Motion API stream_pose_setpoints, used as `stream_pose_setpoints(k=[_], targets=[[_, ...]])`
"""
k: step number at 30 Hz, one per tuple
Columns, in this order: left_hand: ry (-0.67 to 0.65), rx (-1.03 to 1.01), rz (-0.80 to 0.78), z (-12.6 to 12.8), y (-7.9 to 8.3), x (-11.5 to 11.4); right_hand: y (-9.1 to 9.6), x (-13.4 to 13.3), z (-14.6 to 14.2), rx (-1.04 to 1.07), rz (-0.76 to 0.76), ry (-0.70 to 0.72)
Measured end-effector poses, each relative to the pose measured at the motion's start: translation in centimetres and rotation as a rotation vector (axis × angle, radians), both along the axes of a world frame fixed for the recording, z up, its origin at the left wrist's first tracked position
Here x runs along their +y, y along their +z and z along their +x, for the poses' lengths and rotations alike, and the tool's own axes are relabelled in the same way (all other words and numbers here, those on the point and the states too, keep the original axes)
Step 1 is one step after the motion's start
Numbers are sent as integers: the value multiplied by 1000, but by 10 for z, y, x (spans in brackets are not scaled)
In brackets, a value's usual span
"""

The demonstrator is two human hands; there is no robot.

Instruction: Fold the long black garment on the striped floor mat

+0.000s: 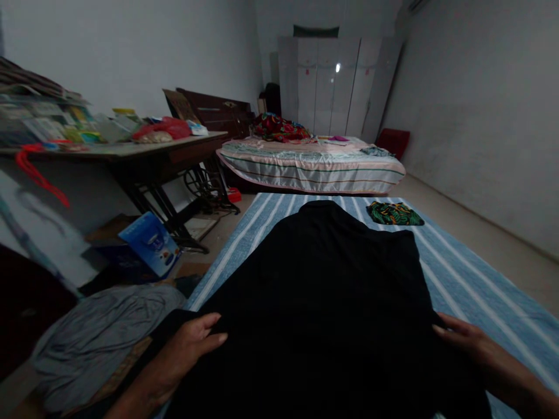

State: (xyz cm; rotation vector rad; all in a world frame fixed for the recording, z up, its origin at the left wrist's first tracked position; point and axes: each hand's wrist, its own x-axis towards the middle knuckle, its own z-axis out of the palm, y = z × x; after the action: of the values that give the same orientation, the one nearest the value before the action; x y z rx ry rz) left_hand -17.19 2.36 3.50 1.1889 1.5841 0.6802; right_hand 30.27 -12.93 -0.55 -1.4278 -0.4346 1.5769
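Garment (323,279): black, spread on striped sheet (463,285)
Left hand (187,349): eight o'clock, pinched on garment's edge
Right hand (474,343): four o'clock, likewise pinched
Patterned cloth (395,214): one o'clock, just beside
Bed (305,171): twelve o'clock, beyond

Both hands low & fwd, wide apart, approx. level, bare skin, no sleeve visible. L grip (186,346): thumb (215,342) & forefinger (207,321) pointing inward to R, small gap btwn tips, other fingers mostly hidden. L forearm (135,393) slants up from bottom edge. R grip (467,337) turned inward to L, thumb side nearer body, fingertips partly hidden; R forearm (526,381) enters from lower R corner. How tightly each is closed: can't tell.
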Motion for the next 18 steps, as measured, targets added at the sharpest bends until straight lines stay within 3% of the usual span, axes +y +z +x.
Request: stream_pose_setpoints(k=[4, 9, 11, 18], targets=[[-98, -14, -27, -14, -14, -3, -12, -9, 4, -31, -73, 88], [-103, -131, -53, -24, -20, -6, -9, -21, 3, -107, -3, 113], [-149, -66, -29, -25, -20, -6, -13, -23, 5, -201, 2, 140], [-364, 275, 65, -36, -23, -2, -57, -23, 23, -477, 45, 297]])
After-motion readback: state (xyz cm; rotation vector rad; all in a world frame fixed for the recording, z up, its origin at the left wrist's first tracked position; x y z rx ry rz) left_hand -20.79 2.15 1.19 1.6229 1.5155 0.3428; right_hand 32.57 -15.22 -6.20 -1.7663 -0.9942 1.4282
